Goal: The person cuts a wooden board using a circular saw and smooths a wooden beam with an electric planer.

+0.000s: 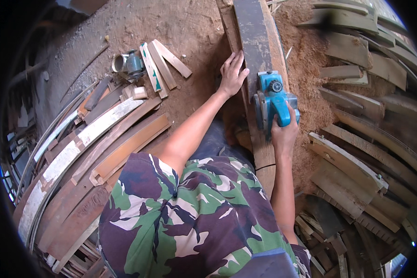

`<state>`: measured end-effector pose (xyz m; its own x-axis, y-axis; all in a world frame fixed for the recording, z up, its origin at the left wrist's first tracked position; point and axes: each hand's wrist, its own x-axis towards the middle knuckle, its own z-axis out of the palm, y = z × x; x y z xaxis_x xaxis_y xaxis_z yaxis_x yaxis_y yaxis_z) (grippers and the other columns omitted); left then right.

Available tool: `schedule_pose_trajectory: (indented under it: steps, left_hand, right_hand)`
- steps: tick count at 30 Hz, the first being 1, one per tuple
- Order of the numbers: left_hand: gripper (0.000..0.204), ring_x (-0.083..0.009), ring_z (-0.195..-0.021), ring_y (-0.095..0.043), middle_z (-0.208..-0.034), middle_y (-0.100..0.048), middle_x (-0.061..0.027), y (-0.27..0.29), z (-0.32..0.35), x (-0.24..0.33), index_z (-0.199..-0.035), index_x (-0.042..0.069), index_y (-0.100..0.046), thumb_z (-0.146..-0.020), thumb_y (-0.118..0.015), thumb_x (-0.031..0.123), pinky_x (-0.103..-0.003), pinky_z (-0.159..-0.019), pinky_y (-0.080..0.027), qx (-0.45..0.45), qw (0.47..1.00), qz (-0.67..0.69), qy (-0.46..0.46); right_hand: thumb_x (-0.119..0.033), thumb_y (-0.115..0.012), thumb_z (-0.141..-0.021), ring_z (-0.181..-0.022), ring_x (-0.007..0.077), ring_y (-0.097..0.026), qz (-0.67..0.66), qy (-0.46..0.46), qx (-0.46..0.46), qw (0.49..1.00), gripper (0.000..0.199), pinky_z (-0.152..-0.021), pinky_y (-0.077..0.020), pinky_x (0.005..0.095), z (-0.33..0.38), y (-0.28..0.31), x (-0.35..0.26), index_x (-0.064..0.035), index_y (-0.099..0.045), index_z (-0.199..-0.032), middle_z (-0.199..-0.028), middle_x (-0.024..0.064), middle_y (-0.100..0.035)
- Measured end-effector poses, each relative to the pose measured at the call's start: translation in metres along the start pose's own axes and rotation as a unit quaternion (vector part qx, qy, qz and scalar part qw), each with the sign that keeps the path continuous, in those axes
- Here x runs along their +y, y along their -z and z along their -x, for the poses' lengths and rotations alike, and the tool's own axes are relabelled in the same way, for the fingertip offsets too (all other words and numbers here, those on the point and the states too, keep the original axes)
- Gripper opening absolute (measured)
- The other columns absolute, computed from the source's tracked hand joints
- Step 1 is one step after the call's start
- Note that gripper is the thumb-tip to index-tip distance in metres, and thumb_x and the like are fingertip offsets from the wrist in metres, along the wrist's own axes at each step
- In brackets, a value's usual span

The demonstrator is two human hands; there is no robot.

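My right hand (284,132) is wrapped round the rear handle of a blue electric hand planer (278,103). The planer sits on a long wooden board (255,34) that runs away from me, with a worn dark top and bare lighter wood along its right side. My left hand (232,76) is open, its fingers stretched out against the board's left edge. A gap separates it from the planer. The planer's underside is hidden against the wood.
Sawdust and shavings (306,78) cover the ground right of the board. Stacked planks (352,162) crowd the right side, and more long boards (125,153) lie at left. Thin wood strips (163,62) and a small power tool (133,64) rest on the ground at upper left.
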<state>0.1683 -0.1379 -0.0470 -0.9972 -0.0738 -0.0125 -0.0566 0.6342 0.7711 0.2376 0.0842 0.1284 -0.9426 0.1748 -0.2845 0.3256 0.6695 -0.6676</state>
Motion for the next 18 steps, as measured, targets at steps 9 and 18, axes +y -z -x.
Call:
schedule_pose_trajectory:
  steps: [9, 18]
  left_hand:
    - [0.076, -0.0329, -0.156, -0.027, -0.170, -0.035, -0.0134, 0.011, 0.002, 0.000, -0.165, 0.004, -0.031, -0.103, -0.053, 0.041, -0.047, -0.125, -0.017, -0.031, 0.999, -0.011, -0.013]
    - [0.088, -0.0342, -0.158, -0.020, -0.174, -0.024, -0.0127, 0.021, 0.003, 0.005, -0.167, 0.004, -0.023, -0.101, -0.059, 0.048, -0.050, -0.126, -0.012, -0.077, 0.996, -0.040, -0.028]
  right_hand:
    - [-0.004, -0.073, -0.089, -0.107, 0.0439, -0.072, 0.013, 0.025, 0.009, 1.000, 0.045, -0.092, -0.0548, 0.0484, -0.060, -0.018, -0.050, -0.0054, -0.066, -0.134, -0.114, 0.0274, -0.073]
    - [-0.016, -0.075, -0.087, -0.098, 0.0465, -0.073, 0.052, 0.081, 0.063, 0.993, 0.040, -0.084, -0.0571, 0.0523, -0.157, -0.055, -0.101, -0.0073, -0.072, -0.126, -0.099, 0.0286, -0.074]
